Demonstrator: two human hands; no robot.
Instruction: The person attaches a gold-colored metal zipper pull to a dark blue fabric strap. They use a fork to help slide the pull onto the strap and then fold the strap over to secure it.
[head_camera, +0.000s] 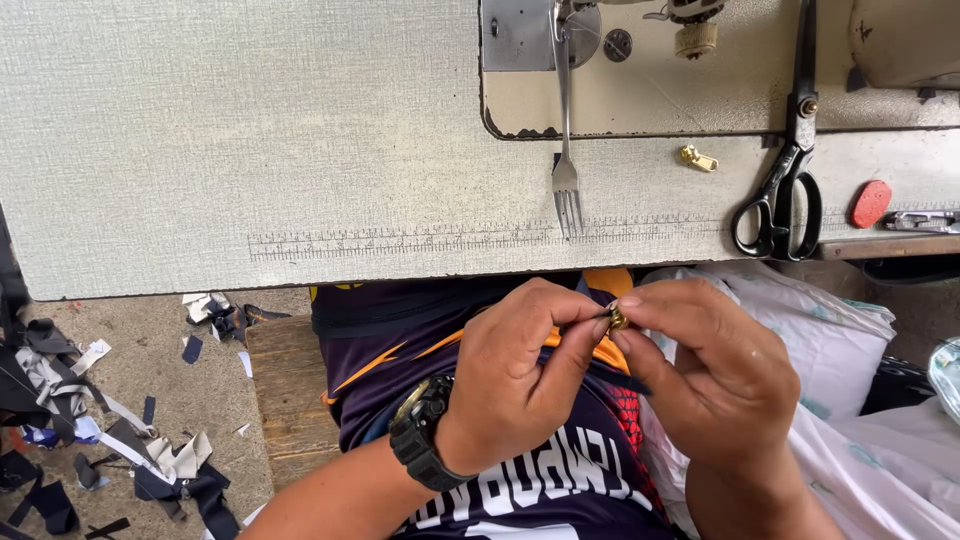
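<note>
My left hand (515, 375), with a black watch on its wrist, and my right hand (715, 370) meet in front of my chest, below the table edge. Between their fingertips they pinch a small gold zipper slider (619, 319) and the dark end of a zipper tape (594, 316). A second gold slider (699, 158) lies loose on the table above, beside a metal fork (565, 150) that hangs down from the sewing machine bed (640, 100).
Black scissors (785, 180) lie at the table's right, with a red chalk piece (871, 203) beside them. A printed ruler (450, 240) runs along the table's front edge. Fabric scraps (110, 420) litter the floor at left. White patterned cloth (840, 340) sits at right.
</note>
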